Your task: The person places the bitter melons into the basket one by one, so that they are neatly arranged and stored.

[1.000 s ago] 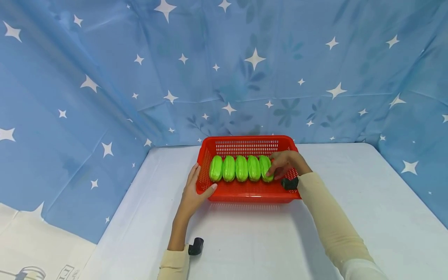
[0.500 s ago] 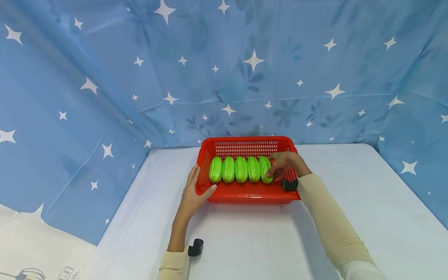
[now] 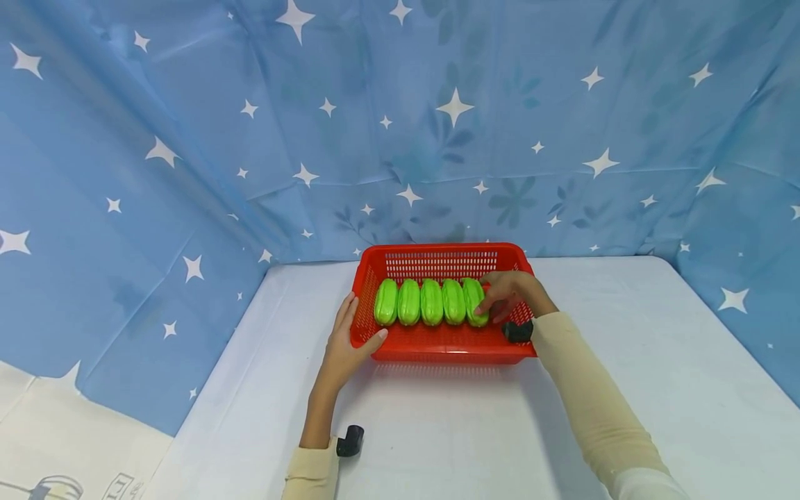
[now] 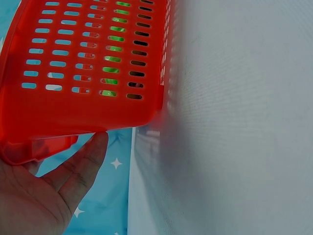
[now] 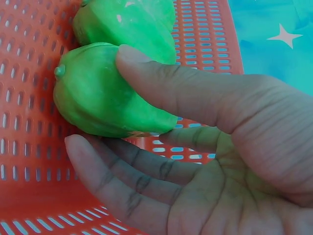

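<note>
A red plastic basket (image 3: 444, 347) stands on the white table with a row of several glossy light-green, lobed chayote-like gourds (image 3: 431, 302) in it. My right hand (image 3: 507, 292) reaches into its right end and grips the rightmost gourd (image 5: 93, 93), thumb on top and fingers curled beneath. That gourd shows a small nub at its tip in the right wrist view. At the basket's left front corner, my left hand (image 3: 344, 347) touches the rim with straight fingers along the left side and its thumb spread toward the front. In the left wrist view, the other fingers are mostly hidden behind the basket's corner.
The white-covered table (image 3: 437, 430) extends around the basket. Behind it hangs a blue curtain (image 3: 400, 139) with white stars, close to the basket's back rim. A black wrist camera (image 3: 350, 441) sits at the left cuff and another black camera (image 3: 517, 330) at the right.
</note>
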`<state>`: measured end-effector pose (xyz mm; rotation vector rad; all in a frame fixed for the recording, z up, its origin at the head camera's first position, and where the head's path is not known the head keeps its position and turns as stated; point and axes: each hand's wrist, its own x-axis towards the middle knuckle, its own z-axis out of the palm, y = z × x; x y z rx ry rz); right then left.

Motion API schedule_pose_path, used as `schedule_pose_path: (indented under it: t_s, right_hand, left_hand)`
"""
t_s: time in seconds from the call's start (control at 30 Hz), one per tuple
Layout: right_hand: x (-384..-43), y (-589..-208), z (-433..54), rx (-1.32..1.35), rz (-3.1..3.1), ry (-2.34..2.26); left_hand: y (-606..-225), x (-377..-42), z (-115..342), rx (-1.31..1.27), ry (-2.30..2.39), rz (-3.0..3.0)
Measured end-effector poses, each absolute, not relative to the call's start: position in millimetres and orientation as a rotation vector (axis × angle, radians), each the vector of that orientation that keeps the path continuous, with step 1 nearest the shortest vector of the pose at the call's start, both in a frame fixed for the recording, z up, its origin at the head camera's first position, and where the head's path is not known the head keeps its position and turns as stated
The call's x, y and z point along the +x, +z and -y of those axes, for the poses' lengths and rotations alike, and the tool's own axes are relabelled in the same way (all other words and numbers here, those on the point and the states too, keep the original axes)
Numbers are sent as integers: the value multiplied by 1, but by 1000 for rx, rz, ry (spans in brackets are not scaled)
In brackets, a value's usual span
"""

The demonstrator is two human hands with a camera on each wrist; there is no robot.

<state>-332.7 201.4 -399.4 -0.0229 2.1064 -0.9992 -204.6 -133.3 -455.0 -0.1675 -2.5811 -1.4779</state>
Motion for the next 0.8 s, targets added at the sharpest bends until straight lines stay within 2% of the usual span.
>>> schedule_pose_path:
  t_s: [0.47,0.63,0.8]
  right_hand:
    - [-321,-377,-207,-43,-2143,-928]
    - [-309,-364,-218,-206,-2249,-872]
    - [-295,-360,-238,-384,-2358,-1018]
  left_hand:
    - [-453,-206,134,-180,-1487,2578]
    - [-455,-206,134,-169,-1489,2585]
    - [-456,-205,134,-165,-1491,2581]
